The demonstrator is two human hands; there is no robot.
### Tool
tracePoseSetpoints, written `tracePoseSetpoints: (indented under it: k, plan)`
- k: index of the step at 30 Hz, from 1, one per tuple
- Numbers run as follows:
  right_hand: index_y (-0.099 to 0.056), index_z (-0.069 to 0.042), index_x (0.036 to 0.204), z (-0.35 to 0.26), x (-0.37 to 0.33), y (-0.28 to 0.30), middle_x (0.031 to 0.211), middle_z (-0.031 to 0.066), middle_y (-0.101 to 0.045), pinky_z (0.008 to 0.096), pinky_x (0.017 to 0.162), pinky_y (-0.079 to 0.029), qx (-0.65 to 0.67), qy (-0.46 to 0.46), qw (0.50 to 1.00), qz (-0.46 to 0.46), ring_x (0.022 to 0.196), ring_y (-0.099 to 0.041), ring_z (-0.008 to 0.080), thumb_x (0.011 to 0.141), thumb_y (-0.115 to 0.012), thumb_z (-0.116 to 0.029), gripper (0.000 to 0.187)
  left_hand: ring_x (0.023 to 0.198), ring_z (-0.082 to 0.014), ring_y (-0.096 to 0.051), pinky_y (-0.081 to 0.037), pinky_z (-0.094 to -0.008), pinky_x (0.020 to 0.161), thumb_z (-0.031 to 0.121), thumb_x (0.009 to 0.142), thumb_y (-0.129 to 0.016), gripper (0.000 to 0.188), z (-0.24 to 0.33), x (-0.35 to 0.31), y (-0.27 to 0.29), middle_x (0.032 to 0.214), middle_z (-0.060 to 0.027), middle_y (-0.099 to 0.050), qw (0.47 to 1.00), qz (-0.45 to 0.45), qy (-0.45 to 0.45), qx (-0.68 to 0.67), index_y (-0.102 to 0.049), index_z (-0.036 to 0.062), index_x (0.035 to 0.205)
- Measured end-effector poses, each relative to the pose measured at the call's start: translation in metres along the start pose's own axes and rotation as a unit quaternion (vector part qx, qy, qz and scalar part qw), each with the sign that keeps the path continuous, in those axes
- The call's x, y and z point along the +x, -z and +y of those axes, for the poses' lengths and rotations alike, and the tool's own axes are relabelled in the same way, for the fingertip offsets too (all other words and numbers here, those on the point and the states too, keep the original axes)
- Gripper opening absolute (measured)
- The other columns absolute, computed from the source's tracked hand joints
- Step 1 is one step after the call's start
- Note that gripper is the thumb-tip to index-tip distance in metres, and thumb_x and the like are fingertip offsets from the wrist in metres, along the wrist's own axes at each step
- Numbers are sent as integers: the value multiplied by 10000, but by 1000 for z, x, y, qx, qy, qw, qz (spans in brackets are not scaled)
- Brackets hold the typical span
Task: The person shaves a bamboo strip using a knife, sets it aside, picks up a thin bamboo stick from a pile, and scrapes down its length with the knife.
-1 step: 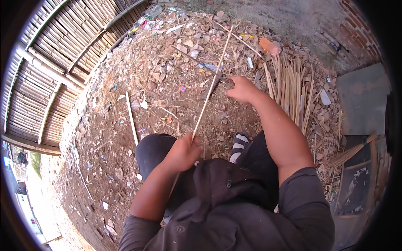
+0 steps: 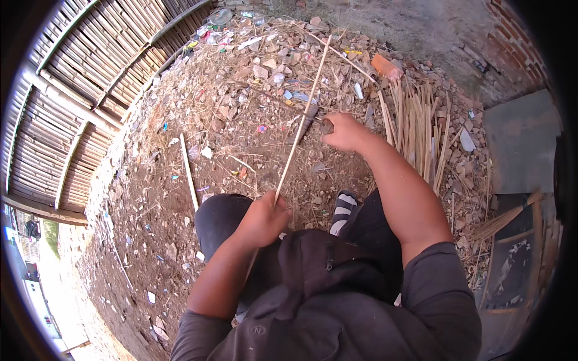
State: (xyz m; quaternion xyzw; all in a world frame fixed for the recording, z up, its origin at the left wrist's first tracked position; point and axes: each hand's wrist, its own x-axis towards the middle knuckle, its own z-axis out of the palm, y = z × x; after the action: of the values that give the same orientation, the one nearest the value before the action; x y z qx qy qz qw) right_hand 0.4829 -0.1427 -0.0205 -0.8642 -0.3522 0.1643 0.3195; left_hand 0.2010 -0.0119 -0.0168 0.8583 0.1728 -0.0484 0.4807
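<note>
My left hand is closed round the lower part of a long pale bamboo strip, which slants up and away over the ground. Its lower end passes beneath my left forearm. My right hand grips the handle of a knife, whose dark blade is smeared by motion. The blade lies at the strip about midway along; whether it touches the strip I cannot tell.
A pile of bamboo strips lies to the right, beside an orange brick. One loose strip rests left of my knee. Rubble and litter cover the ground. A bamboo wall stands left, a grey board right.
The strip's far end has swung slightly left. My right hand and the knife have shifted a little left, while my left hand stays in place.
</note>
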Motion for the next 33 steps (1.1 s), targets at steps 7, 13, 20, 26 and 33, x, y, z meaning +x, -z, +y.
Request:
tracePoseSetpoints:
  k: [7, 13, 20, 26, 33]
  plan:
    - [-672, -91, 923, -42, -27, -20, 777, 159, -663, 458, 674, -513, -163, 197, 950, -181, 783, -668, 350, 738, -720, -243, 245, 670, -118, -539, -460, -314, 601, 152, 892, -707, 255, -6, 0, 1, 729, -38, -556, 1000, 6, 1, -11, -508, 19, 979]
    - [-665, -67, 908, 6, 5, -2, 825, 151, -687, 460, 719, -516, -39, 64, 997, 16, 832, -676, 352, 728, -680, -225, 240, 667, -94, -523, -451, -298, 598, 146, 890, -708, 257, -12, 1, -1, 732, -29, -556, 999, -15, -22, -46, -504, 26, 989]
    - [-670, -73, 909, -43, -27, -7, 833, 142, -685, 453, 711, -516, -210, 194, 942, -178, 826, -669, 361, 735, -694, -238, 241, 650, -103, -522, -445, -308, 588, 158, 890, -707, 255, -11, -2, -3, 710, -18, -543, 1000, 8, -12, -2, -498, 36, 969]
    - [-684, -41, 971, 3, 4, 9, 859, 189, -691, 445, 744, -533, -31, -31, 998, -36, 844, -679, 358, 713, -691, -218, 313, 699, -347, -640, -502, -418, 666, 239, 883, -672, 310, -5, 0, -2, 736, -169, -610, 999, -14, -32, 27, -543, -22, 991]
    - [-699, -66, 999, -22, -17, 6, 932, 185, -698, 461, 778, -525, -73, 106, 949, -288, 886, -672, 371, 710, -709, -240, 337, 694, -361, -636, -497, -420, 660, 206, 869, -683, 291, -4, 0, -2, 733, -170, -605, 999, -27, -14, 31, -538, -19, 984]
